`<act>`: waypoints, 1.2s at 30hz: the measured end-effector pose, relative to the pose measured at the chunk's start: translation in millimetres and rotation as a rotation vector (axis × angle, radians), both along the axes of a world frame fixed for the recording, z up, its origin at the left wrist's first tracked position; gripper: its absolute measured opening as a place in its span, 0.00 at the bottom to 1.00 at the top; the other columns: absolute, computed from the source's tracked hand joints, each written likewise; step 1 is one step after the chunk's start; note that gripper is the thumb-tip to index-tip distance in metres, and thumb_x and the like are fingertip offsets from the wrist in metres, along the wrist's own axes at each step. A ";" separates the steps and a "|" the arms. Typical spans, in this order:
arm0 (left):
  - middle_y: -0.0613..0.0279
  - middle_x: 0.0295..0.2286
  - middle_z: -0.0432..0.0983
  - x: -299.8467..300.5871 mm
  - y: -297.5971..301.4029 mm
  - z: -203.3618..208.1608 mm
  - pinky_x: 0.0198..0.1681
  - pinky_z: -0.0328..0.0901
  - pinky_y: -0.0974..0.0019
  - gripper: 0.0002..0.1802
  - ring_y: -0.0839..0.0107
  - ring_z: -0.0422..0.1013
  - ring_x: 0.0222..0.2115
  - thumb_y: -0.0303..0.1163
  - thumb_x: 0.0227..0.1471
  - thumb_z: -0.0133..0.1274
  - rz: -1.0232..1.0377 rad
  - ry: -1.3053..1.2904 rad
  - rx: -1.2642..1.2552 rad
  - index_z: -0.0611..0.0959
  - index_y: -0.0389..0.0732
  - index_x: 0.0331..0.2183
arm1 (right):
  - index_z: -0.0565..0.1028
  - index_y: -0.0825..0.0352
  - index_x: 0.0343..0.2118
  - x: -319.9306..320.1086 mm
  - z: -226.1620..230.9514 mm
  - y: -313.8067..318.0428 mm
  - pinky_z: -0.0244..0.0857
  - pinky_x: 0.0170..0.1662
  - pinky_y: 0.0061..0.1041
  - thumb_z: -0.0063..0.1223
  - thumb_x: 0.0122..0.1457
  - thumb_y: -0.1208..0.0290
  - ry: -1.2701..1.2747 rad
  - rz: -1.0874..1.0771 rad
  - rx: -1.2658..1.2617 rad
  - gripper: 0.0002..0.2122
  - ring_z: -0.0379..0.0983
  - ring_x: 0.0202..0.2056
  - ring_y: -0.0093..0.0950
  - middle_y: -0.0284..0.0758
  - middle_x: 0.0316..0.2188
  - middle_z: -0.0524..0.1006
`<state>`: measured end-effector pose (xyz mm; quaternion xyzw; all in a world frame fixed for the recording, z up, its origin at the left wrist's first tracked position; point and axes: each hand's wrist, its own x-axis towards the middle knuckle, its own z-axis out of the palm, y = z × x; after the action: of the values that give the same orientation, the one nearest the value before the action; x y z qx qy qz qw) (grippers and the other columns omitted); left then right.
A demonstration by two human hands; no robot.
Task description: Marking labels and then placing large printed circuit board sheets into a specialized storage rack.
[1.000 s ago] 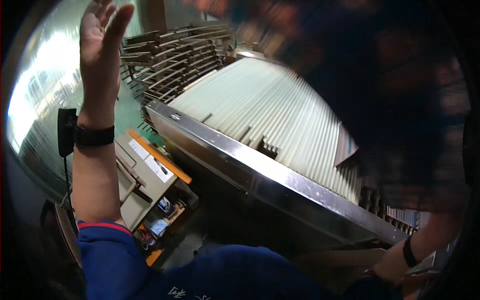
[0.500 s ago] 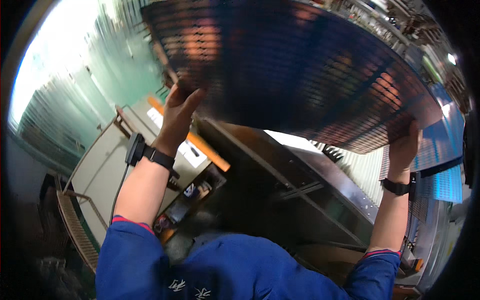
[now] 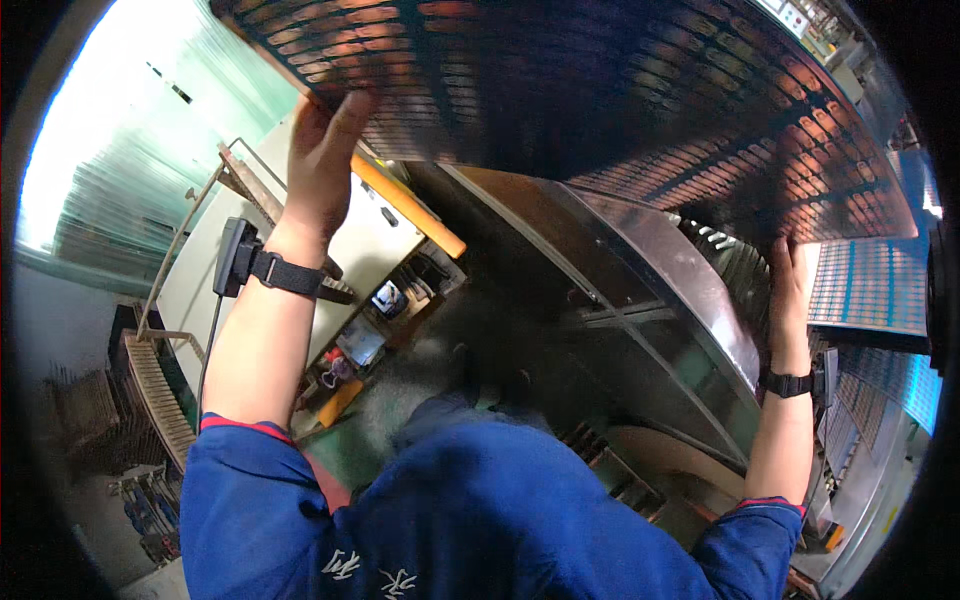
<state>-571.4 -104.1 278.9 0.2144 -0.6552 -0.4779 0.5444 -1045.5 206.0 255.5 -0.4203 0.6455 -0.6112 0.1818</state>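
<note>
A large, thin circuit board panel (image 3: 560,110), dark blue with rows of coppery shapes, is held up across the top of the view. My left hand (image 3: 322,165) grips its left edge, thumb on the near face and fingers partly hidden behind. At the lower right edge, my right hand (image 3: 788,290) holds the panel from below, its fingertips mostly covered. The panel is tilted and its top runs out of view. Both wrists wear black straps.
On the left stands a pale table (image 3: 370,225) with an orange bar (image 3: 410,207) along it. A ribbed rack (image 3: 160,405) is at lower left. A metal-framed machine (image 3: 655,265) is ahead. More blue patterned panels (image 3: 870,285) stand at the right.
Both hands have lifted the panel farther up and slightly left in the view. The view has also shifted, showing more of the table and the blue panels at right.
</note>
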 end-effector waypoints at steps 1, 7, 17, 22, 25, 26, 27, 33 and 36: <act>0.62 0.47 0.78 -4.1 4.3 1.3 0.56 0.63 0.65 0.21 0.72 0.71 0.49 0.37 0.63 0.57 0.051 0.013 -0.005 0.77 0.36 0.53 | 0.63 0.73 0.64 4.0 -2.8 -0.3 0.53 0.66 0.29 0.44 0.72 0.64 0.116 -0.029 0.051 0.23 0.63 0.62 0.30 0.38 0.62 0.68; 0.58 0.38 0.81 37.3 43.8 20.0 0.39 0.75 0.67 0.16 0.72 0.78 0.33 0.38 0.65 0.54 0.178 0.129 0.176 0.77 0.37 0.46 | 0.73 0.72 0.54 29.9 14.2 -8.5 0.63 0.54 0.24 0.48 0.72 0.65 0.070 0.086 -0.119 0.16 0.71 0.48 0.21 0.32 0.48 0.77; 0.75 0.23 0.70 173.0 113.4 43.2 0.25 0.69 0.73 0.13 0.81 0.69 0.22 0.46 0.63 0.57 0.422 0.234 0.483 0.80 0.48 0.37 | 0.72 0.73 0.57 140.7 152.8 -66.3 0.70 0.51 0.25 0.47 0.70 0.66 -0.398 0.983 -0.361 0.18 0.77 0.47 0.24 0.36 0.45 0.81; 0.76 0.22 0.69 262.4 147.0 49.6 0.28 0.68 0.69 0.12 0.80 0.67 0.23 0.49 0.64 0.54 0.376 0.376 0.544 0.81 0.55 0.32 | 0.61 0.71 0.66 173.4 188.6 -85.8 0.70 0.51 0.31 0.43 0.72 0.69 0.011 1.033 -0.422 0.23 0.76 0.50 0.29 0.41 0.53 0.76; 0.78 0.24 0.69 309.9 157.9 53.6 0.23 0.65 0.75 0.10 0.83 0.65 0.20 0.44 0.65 0.54 0.453 0.398 0.483 0.79 0.52 0.33 | 0.66 0.75 0.61 237.6 206.5 -102.2 0.72 0.39 0.23 0.48 0.68 0.67 -0.022 0.846 -0.332 0.23 0.77 0.33 0.24 0.38 0.41 0.80; 0.77 0.23 0.69 317.0 161.8 56.2 0.22 0.65 0.76 0.10 0.83 0.65 0.20 0.44 0.65 0.55 0.549 0.377 0.428 0.78 0.52 0.33 | 0.68 0.75 0.59 253.8 210.2 -113.1 0.71 0.37 0.22 0.49 0.67 0.66 -0.047 0.867 -0.286 0.22 0.77 0.32 0.23 0.37 0.39 0.80; 0.77 0.23 0.69 317.1 165.5 59.8 0.21 0.65 0.76 0.10 0.84 0.66 0.20 0.44 0.64 0.55 0.644 0.356 0.378 0.78 0.52 0.33 | 0.70 0.75 0.57 271.1 209.8 -125.9 0.71 0.36 0.20 0.50 0.66 0.66 -0.070 0.887 -0.235 0.21 0.76 0.31 0.22 0.35 0.37 0.80; 0.72 0.27 0.76 413.1 156.6 39.9 0.26 0.73 0.72 0.09 0.79 0.75 0.23 0.42 0.66 0.52 0.678 0.488 0.369 0.78 0.48 0.36 | 0.77 0.70 0.45 383.0 177.1 -203.3 0.67 0.25 0.16 0.54 0.67 0.62 -0.179 0.801 -0.070 0.14 0.72 0.22 0.16 0.28 0.30 0.78; 0.67 0.34 0.79 481.1 137.3 26.4 0.35 0.75 0.67 0.10 0.75 0.77 0.31 0.38 0.68 0.48 0.646 0.440 0.392 0.78 0.42 0.40 | 0.76 0.69 0.47 427.1 169.1 -240.6 0.66 0.24 0.13 0.53 0.68 0.63 -0.115 0.896 -0.015 0.13 0.71 0.21 0.14 0.28 0.30 0.78</act>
<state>-90.3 33.2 305.3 0.4006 -0.3197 -0.4326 0.7418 -618.5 -34.5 424.5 -0.6250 0.3843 -0.4993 0.4608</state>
